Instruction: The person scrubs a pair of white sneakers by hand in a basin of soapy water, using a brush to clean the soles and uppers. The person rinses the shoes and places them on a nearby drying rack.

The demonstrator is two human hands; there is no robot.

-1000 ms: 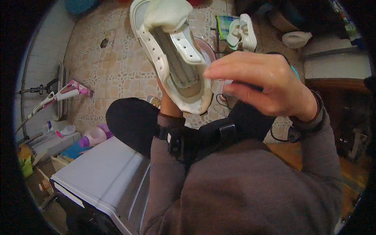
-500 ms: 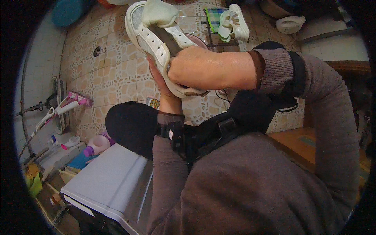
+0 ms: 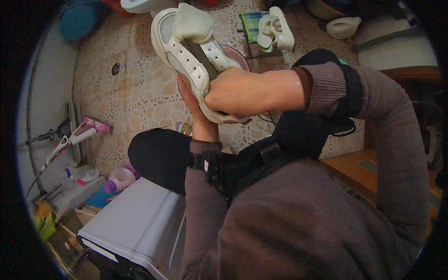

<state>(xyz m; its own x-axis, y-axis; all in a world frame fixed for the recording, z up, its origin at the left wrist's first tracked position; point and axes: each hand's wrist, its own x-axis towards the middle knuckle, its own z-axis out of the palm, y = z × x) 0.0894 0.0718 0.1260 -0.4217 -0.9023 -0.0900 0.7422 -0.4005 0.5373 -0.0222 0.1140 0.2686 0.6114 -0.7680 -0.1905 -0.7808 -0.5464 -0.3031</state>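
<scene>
Right hand (image 3: 229, 93) partly inside shoe (image 3: 190, 64)

Patterned tile floor (image 3: 144, 100), pale wall (image 3: 53, 79)

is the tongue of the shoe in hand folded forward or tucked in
Folded forward: the tongue is flipped toward the toe of the white shoe, leaving its inside exposed behind.

1. The right hand (image 3: 228, 92) has its fingers out of sight inside the white shoe (image 3: 189, 63), so their pose cannot be told
2. The left hand (image 3: 192, 102) holds the shoe with most fingers hidden behind it
3. The pink-rimmed vessel (image 3: 241, 56) is mostly covered
4. The white rounded object (image 3: 140, 4) is cut off by the top edge
5. The yellow-green item (image 3: 46, 228) is too blurred to identify
</scene>
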